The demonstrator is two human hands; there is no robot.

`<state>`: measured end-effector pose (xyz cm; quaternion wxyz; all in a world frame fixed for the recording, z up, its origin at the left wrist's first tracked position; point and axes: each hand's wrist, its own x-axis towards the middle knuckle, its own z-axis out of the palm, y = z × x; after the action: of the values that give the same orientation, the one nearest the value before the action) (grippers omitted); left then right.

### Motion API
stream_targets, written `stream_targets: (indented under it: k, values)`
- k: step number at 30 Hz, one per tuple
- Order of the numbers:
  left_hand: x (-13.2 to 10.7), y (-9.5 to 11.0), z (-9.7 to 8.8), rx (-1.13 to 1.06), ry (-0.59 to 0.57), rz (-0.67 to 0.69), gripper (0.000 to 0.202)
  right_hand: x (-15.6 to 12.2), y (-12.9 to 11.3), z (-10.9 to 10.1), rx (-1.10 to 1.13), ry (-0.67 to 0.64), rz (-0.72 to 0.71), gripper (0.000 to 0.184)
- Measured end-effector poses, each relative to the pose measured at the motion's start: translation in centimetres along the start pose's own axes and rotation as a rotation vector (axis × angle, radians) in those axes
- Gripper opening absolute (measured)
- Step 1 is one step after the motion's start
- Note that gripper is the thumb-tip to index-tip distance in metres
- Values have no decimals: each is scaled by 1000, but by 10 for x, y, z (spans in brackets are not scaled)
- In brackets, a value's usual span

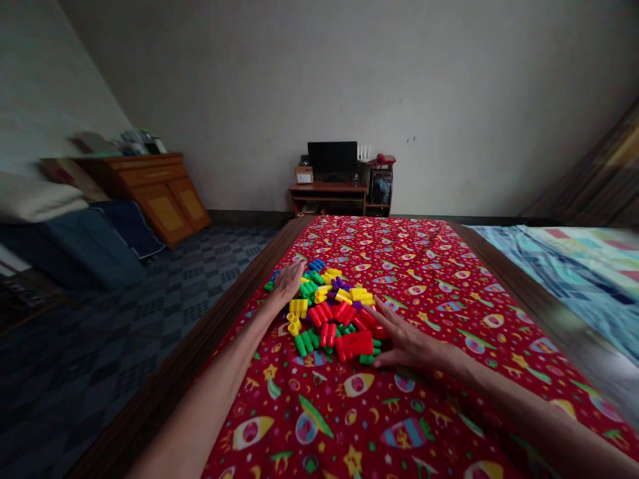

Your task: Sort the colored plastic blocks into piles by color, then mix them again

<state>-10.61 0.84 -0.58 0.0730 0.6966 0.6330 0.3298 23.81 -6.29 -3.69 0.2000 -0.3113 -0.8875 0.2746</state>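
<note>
While our left hand (288,281) and right hand (407,342) lie flat and released against either side of the blocks (333,311), the pile sits gathered on the red cloth (424,279); nothing is joined yet.

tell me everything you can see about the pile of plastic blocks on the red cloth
The pile of plastic blocks is a loose heap of glossy ribbed pieces in red, yellow, green, blue and purple, lying jumbled at all angles. It sits on the red patterned cloth, nearer the table's left edge. The left hand rests against its far left side and the right hand lies flat against its near right side, fingers touching red pieces.
</note>
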Motion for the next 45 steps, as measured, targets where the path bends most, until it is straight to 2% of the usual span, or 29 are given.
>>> stream_targets:
  k: [2,4,8,10,13,16,18,20,22,24,26,28,31,34,37,40,42,44,45]
  values:
    - [5,7,6,-30,-96,-9,57,15,-3,21,0,93,-2,103]
    - [3,16,7,-59,-180,20,59,45,-9,37,18,177,11,105]
    - [-10,28,-6,-109,-315,88,62,110,-22,50,81,290,-17,98]
    - [-16,26,-18,-106,-288,108,62,130,-27,45,116,317,-67,89]
    - [-20,11,-35,-49,-145,146,61,139,-26,26,193,326,-118,75]
    - [-16,-10,-39,32,-21,76,60,134,-17,8,250,397,-37,55]
    - [-12,-19,-34,39,-48,-51,62,129,-10,5,228,429,43,47]
    - [-10,-19,-25,10,-126,-127,65,122,-9,7,208,382,49,45]
    - [-11,-13,-17,-59,-198,-84,67,115,-11,11,243,280,-4,46]
    - [-12,-3,-11,-147,-258,24,68,108,-14,11,297,255,-29,49]
    - [-10,4,-8,-228,-306,107,69,97,-11,3,324,335,17,50]
    - [0,7,-6,-244,-281,137,69,83,2,-13,300,461,100,49]
    - [29,7,2,-212,-235,96,66,56,33,-37,173,620,240,44]
    - [62,13,17,-220,-343,58,62,31,59,-50,171,723,408,39]
    - [82,33,36,-245,-475,95,57,20,70,-53,432,786,552,39]
    - [81,65,53,-278,-635,180,51,21,70,-54,571,818,570,39]
    - [71,92,61,-272,-819,322,50,23,70,-55,584,833,557,42]
    - [56,121,66,-232,-1027,534,51,24,71,-56,581,850,537,47]
    - [48,135,65,-219,-1092,630,52,25,72,-56,582,861,524,51]
